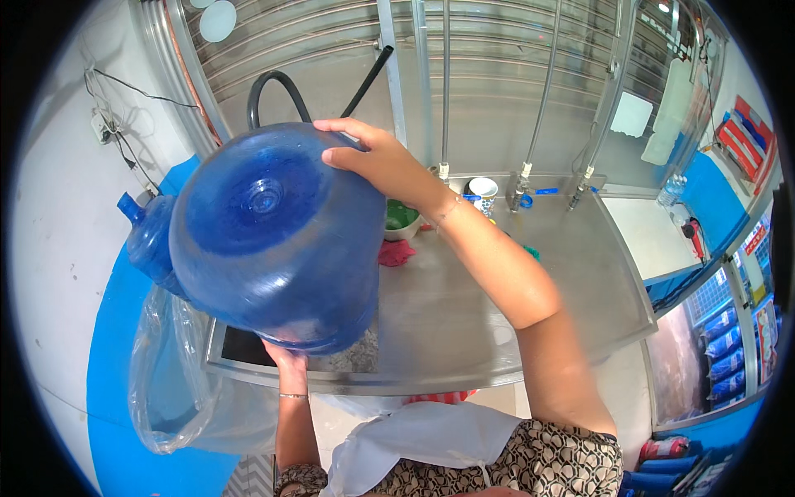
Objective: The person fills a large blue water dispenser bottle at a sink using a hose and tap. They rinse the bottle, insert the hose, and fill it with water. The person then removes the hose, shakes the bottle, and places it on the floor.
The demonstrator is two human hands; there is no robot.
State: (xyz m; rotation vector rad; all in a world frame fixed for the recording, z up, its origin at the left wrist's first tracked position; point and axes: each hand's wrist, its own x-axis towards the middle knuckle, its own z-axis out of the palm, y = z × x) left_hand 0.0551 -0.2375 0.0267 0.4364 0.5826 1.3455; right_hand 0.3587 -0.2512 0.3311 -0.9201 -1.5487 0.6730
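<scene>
A large blue water jug is tilted with its round base turned up toward me, over the left end of a stainless steel counter. My right hand lies on the upper right edge of the base, its thumb and a finger pressed against the plastic. From below, my left hand supports the jug's near side; most of its fingers are hidden underneath. The jug's mouth is out of sight. A second blue jug with a narrow neck stands behind it at the left.
A clear plastic bag hangs at the counter's left. Behind the jugs rises a black hose. A bowl, a pink cloth, a mug and taps are along the back. A white side table stands right.
</scene>
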